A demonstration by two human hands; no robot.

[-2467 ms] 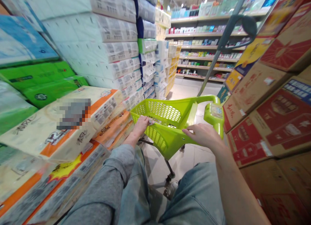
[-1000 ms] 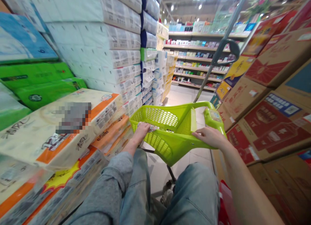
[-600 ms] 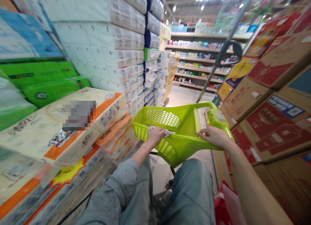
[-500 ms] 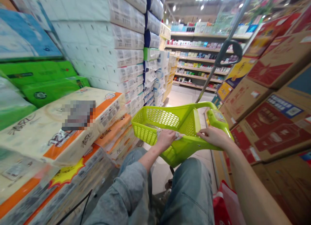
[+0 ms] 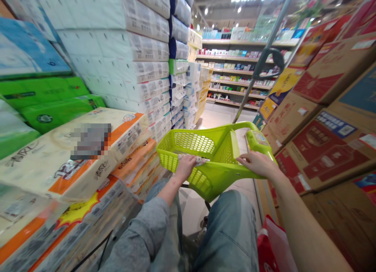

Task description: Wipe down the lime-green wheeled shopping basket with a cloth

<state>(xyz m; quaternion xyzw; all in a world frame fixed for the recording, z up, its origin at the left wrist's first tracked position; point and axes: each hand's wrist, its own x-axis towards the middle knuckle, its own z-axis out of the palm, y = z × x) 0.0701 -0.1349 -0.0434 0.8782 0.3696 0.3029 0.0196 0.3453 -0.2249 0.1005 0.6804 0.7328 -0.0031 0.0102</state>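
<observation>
A lime-green plastic shopping cart basket (image 5: 216, 176) with perforated sides stands in front of my knees. My left hand (image 5: 185, 166) is closed on a small pale patterned cloth (image 5: 201, 160), pressed over the basket's near rim; most of the cloth is hidden under the fingers. Farther right, my right hand (image 5: 256, 163) grips the same rim near the cart's handle end (image 5: 260, 140), thumb and fingertips at its inner edge. Through the mesh and the top opening, no goods show inside the basket.
Packs of tissue (image 5: 100, 146) are piled at left, a pixelated dark object (image 5: 91, 140) lying on top. Cardboard cartons (image 5: 326, 146) line the right. A grey pole (image 5: 261, 68) slants up behind the cart. Stocked shelves (image 5: 235, 70) stand beyond. A red bag (image 5: 272, 244) is by my right leg.
My left hand has slid leftward along the near rim, taking the cloth with it. My right hand keeps its place on the rim. The view has shifted slightly.
</observation>
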